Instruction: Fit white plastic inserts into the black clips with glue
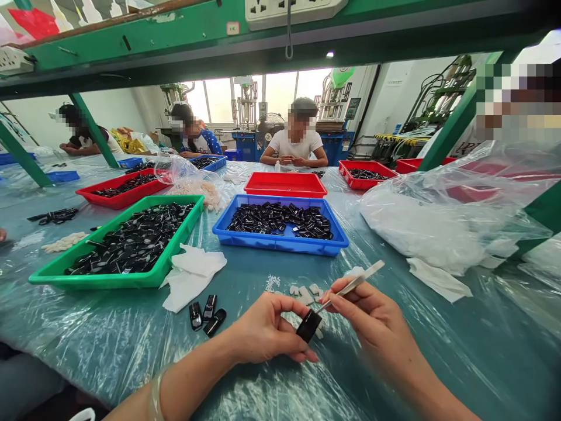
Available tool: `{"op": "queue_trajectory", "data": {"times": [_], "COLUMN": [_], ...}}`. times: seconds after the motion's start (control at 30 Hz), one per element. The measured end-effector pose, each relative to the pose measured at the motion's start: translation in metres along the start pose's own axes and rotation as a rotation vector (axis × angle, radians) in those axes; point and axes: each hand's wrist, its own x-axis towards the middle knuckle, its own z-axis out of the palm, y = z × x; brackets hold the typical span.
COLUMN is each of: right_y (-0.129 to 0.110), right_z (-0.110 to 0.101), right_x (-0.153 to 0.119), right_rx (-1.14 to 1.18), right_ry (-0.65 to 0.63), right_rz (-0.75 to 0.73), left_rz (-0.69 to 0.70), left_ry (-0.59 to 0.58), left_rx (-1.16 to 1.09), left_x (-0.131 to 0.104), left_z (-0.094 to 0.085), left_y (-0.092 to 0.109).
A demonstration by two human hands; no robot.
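Note:
Between the thumb and fingers of my left hand [265,330] is a small glossy black plastic part [309,325], held tilted above the table. My right hand [372,316] pinches a thin metal tool [355,283] like a flat spatula or tweezers, its tip at the upper edge of the black part. Just beyond my hands lie small white pieces [305,294] and a little heap of thin white bits [272,283]. Several more black parts [209,308] rest on the table left of my left hand.
A blue tray [280,244] and a green tray [109,282] hold many black parts. Beside them lies a white cloth [193,275]. A red tray [284,184] stands behind. At right is a large clear plastic bag [438,228]. A green shelf beam [184,41] crosses overhead; people sit opposite.

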Motion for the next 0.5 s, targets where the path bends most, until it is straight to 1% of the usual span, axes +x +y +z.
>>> {"op": "queue_trajectory", "data": {"times": [0.27, 0.5], "right_y": [0.0061, 0.0052], "right_z": [0.0024, 0.0051], "right_x": [-0.0021, -0.0027], "right_rx": [0.055, 0.094], "right_ry": [-0.049, -0.03], "right_rz": [0.063, 0.1], "left_rz": [0.0, -0.018], "left_ry": [0.001, 0.01], "left_rx": [0.0, -0.017], "left_x": [0.0014, 0.0021], "left_z": [0.001, 0.0016], "left_y": [-0.0012, -0.0015]}}
